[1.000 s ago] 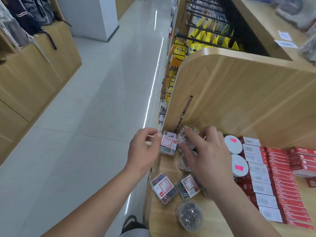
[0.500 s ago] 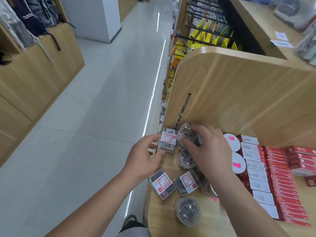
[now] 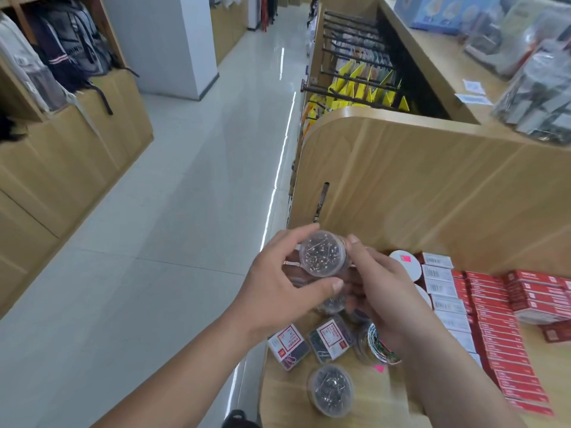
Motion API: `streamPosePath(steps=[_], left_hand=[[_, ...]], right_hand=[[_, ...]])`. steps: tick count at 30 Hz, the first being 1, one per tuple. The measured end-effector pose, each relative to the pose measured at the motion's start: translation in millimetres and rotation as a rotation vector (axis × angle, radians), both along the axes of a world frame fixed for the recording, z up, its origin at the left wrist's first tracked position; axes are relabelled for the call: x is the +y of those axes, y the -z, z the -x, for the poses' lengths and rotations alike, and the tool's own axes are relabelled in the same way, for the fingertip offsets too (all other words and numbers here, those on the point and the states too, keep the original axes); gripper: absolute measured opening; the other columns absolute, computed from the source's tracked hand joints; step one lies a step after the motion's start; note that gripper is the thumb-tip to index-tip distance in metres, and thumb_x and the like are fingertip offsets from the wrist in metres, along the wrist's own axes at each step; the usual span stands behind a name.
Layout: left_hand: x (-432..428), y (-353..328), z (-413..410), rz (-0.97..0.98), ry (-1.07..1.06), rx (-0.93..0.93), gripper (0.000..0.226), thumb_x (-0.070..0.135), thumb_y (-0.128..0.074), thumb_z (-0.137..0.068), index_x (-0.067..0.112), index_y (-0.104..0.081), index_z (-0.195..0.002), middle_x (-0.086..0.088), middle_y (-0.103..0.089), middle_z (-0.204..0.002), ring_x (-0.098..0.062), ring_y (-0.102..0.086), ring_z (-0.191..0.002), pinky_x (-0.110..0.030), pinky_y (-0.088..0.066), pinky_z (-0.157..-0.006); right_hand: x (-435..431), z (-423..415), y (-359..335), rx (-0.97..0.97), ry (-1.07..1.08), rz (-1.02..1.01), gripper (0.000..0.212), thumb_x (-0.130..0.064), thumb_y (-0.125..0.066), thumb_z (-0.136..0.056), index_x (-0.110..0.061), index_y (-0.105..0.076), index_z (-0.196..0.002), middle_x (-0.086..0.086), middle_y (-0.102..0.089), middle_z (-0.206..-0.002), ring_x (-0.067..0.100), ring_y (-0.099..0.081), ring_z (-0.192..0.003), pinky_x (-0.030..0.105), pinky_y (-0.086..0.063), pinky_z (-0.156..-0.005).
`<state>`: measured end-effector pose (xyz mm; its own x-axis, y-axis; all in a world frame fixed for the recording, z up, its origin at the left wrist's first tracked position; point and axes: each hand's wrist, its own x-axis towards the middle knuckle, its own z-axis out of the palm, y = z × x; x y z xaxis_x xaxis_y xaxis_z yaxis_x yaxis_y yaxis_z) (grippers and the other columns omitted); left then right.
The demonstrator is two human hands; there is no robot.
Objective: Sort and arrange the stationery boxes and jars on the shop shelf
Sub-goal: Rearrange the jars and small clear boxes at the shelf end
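Two hands on one clear jar, held above the shelf's left end

Both hands grip the same clear jar [image 3: 323, 253], which is full of small metal pins. Its round face is tipped toward the camera.
Left hand [image 3: 278, 291]: thumb under the jar's lower edge, fingers curled over its upper left side.
Right hand [image 3: 380, 291]: index fingertip on the upper right rim, other fingers curled round behind. Thumb not visible.
Jar is off the shelf [image 3: 386, 396], in front of the wooden back panel [image 3: 417, 186].

On the shelf below:
- second pin jar [image 3: 330, 390], near the front edge
- left labelled box [image 3: 289, 345] and right labelled box [image 3: 330, 338], side by side, both skewed
- jar of coloured clips [image 3: 378, 347], tilted, partly hidden under the right wrist
- one more jar, mostly hidden beneath the hands; contents not readable

Right of the right hand are white round lids [image 3: 406, 264], then a column of white-labelled boxes [image 3: 438, 282], then rows of red boxes [image 3: 494, 319] further right
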<state>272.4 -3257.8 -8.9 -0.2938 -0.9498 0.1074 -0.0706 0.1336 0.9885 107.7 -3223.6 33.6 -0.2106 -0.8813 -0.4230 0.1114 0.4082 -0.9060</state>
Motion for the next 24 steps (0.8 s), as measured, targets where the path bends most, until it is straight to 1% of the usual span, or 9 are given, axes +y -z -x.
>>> streamPosePath(steps=[2,6,8,10,13,14,17,20,24], left_hand=[[-3,4,2,0.045,-0.041,-0.081,0.076,0.027,-0.094,-0.072,0.036,-0.058,-0.138,0.017,-0.065,-0.123,-0.005,-0.065,-0.109,-0.02,-0.054,-0.083],[-16,9,9,0.086,-0.091,-0.296,0.061,0.04,-0.09,-0.071,0.043,-0.058,-0.123,0.025,-0.067,-0.11,0.003,-0.063,-0.1,-0.025,-0.056,-0.08],[-25,11,17,0.118,-0.073,-0.377,0.054,0.041,-0.087,-0.074,0.047,-0.057,-0.119,0.02,-0.067,-0.109,0.003,-0.062,-0.099,-0.027,-0.057,-0.083],[-32,15,27,0.125,-0.044,-0.404,0.061,0.033,-0.085,-0.078,0.05,-0.054,-0.127,0.018,-0.067,-0.112,0.003,-0.062,-0.099,-0.025,-0.057,-0.086],[-33,21,25,0.024,0.004,-0.286,0.069,0.012,-0.082,-0.083,0.04,-0.054,-0.141,0.022,-0.065,-0.12,0.006,-0.063,-0.101,-0.016,-0.054,-0.087],[-30,22,17,0.008,-0.002,-0.258,0.067,0.008,-0.079,-0.086,0.04,-0.054,-0.139,0.022,-0.065,-0.121,0.006,-0.064,-0.102,-0.016,-0.054,-0.086],[-9,32,-17,0.037,-0.109,-0.315,0.045,0.008,-0.073,-0.09,0.044,-0.063,-0.114,0.023,-0.069,-0.107,0.0,-0.066,-0.09,-0.014,-0.051,-0.072],[27,45,-46,-0.023,-0.09,-0.428,0.036,0.026,-0.083,-0.083,0.042,-0.064,-0.109,0.031,-0.062,-0.107,0.004,-0.061,-0.078,-0.013,-0.045,-0.067],[62,61,-63,-0.105,0.096,-0.652,0.079,0.066,-0.087,-0.058,0.053,-0.046,-0.125,0.033,-0.047,-0.122,0.008,-0.052,-0.108,-0.013,-0.044,-0.082]], right_hand=[[1,3,-1,0.043,-0.02,0.001,0.036,-0.044,-0.056,-0.101,-0.013,-0.073,-0.093,0.012,-0.073,-0.073,0.021,-0.061,-0.057,0.025,-0.038,-0.043],[-1,19,4,0.576,0.031,0.227,0.019,-0.041,-0.07,-0.092,-0.023,-0.073,-0.098,-0.007,-0.077,-0.082,0.013,-0.071,-0.071,0.035,-0.057,-0.067],[-8,21,4,0.633,-0.065,0.244,0.02,-0.04,-0.08,-0.084,-0.031,-0.073,-0.101,-0.016,-0.075,-0.085,0.01,-0.068,-0.07,0.024,-0.054,-0.066],[-19,25,11,0.697,-0.143,0.202,0.034,-0.038,-0.087,-0.076,-0.031,-0.07,-0.105,-0.018,-0.073,-0.087,0.005,-0.067,-0.074,0.013,-0.05,-0.064],[-33,33,25,0.83,-0.134,0.188,0.042,-0.039,-0.088,-0.074,-0.026,-0.068,-0.108,-0.02,-0.068,-0.089,-0.007,-0.063,-0.082,0.005,-0.043,-0.062],[-34,34,28,0.859,-0.128,0.179,0.042,-0.041,-0.087,-0.074,-0.026,-0.068,-0.109,-0.019,-0.067,-0.091,-0.004,-0.063,-0.082,0.006,-0.043,-0.063],[-33,33,38,0.996,-0.123,0.22,0.048,-0.047,-0.083,-0.077,-0.022,-0.07,-0.116,-0.006,-0.069,-0.108,0.014,-0.065,-0.094,0.027,-0.05,-0.078],[-29,28,40,1.026,-0.119,0.248,0.051,-0.047,-0.08,-0.08,-0.02,-0.069,-0.122,0.0,-0.063,-0.117,0.02,-0.061,-0.107,0.031,-0.048,-0.083],[-15,24,38,1.1,-0.067,0.247,0.056,-0.055,-0.075,-0.084,-0.027,-0.062,-0.131,-0.003,-0.057,-0.123,0.021,-0.062,-0.105,0.039,-0.053,-0.081]])
